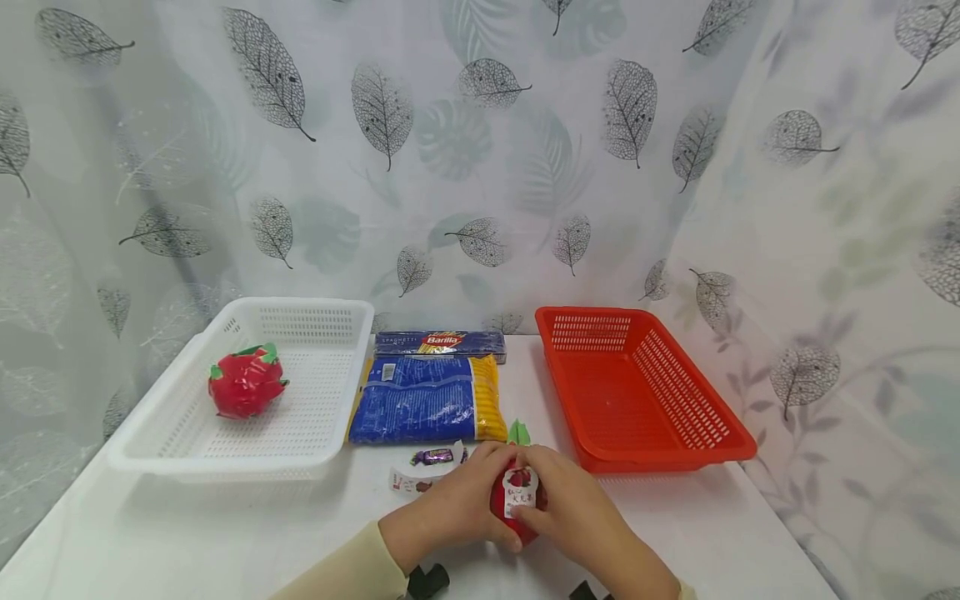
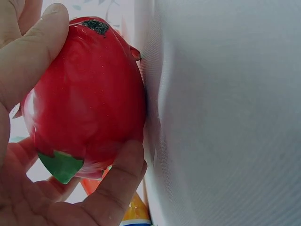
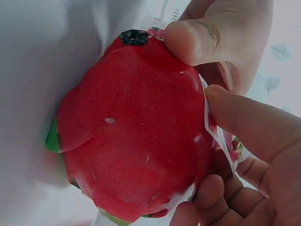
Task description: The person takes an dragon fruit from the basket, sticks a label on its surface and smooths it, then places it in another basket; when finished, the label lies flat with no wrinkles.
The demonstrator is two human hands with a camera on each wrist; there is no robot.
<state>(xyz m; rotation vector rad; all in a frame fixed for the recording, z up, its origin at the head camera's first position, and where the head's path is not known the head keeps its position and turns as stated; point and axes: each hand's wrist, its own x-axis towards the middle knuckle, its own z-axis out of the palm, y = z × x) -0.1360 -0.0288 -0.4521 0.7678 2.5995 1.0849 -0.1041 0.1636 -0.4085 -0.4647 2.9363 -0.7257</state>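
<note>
Both hands hold a red artificial dragon fruit (image 1: 528, 532) with green leaf tips, low over the white table between the two baskets. My left hand (image 1: 467, 497) grips its left side, thumb near the dark patch at its end and fingers curled beneath in the left wrist view. On the other side my right hand (image 1: 576, 502) curls round it, its thumb at the edge of a white label (image 1: 519, 492) with a fruit picture. The right wrist view shows part of the label (image 3: 214, 125) standing off the red skin. Left of the hands lies a strip of label paper (image 1: 408, 483).
A white basket (image 1: 348, 392) at left contains another dragon fruit (image 1: 247, 382). The red basket (image 1: 667, 454) stands at right. Between them lie a blue and yellow bag (image 1: 420, 400), a spaghetti box (image 1: 397, 343) and a small purple wrapped item (image 1: 433, 457).
</note>
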